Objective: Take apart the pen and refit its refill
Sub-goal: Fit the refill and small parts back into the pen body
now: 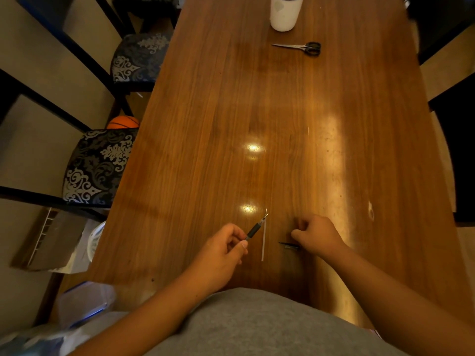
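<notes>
On the long wooden table [282, 124], well away from the work, stand a white cylindrical container [285, 12] and, just nearer, a pair of scissors [300, 47]; patterned chairs [102, 165] line the left edge. Close to the near edge the two hands work a little apart. The left hand [223, 249] is curled, thumb and fingers pinched round the rear of the pen's front section [255, 229], a dark grip piece that angles up and away from the person, its clear tip just beside the far end of the refill. The right hand [317, 235] is loosely fisted, knuckles up; something may be pinched in its fingertips, but I cannot tell. Just at its near side a dark pen piece [289, 244] lies on the wood, touching or almost touching the hand; whether the hand grips it is unclear. Between the hands the thin pale refill [263, 238] lies flat on the table, running straight away from the person.

Judging by this, the taking apart looks done: refill out, body in at least two parts. What appears left is sliding the refill back into the front section and closing the pen.
</notes>
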Available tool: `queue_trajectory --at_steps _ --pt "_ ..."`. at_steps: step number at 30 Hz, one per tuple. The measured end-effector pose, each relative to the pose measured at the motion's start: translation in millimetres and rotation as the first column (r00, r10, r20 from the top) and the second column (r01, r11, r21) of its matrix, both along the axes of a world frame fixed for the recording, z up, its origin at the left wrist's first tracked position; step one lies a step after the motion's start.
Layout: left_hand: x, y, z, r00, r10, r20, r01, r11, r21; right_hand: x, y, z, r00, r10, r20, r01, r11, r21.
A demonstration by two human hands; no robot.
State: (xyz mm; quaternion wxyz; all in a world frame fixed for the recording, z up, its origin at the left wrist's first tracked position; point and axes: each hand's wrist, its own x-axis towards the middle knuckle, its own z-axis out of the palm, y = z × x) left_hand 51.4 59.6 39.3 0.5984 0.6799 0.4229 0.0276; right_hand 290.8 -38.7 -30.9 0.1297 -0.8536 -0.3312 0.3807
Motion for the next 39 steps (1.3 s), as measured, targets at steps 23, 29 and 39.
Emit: queue_trajectory --at_steps 23,29,39 --pt "5 1 20 0.999 -0.034 0.042 0.033 0.999 0.022 -25 26 82 0.300 -0.037 -0.953 0.489 0.864 0.120" --pt "3 0 24 0.999 -0.028 0.034 0.027 0.999 0.023 -34 27 92 0.624 0.033 -0.781 0.334 0.892 0.304" --pt "4 11 45 0.985 0.065 0.163 -0.002 0.934 -0.358 -44 35 116 0.677 0.061 -0.734 0.361 0.841 0.404"
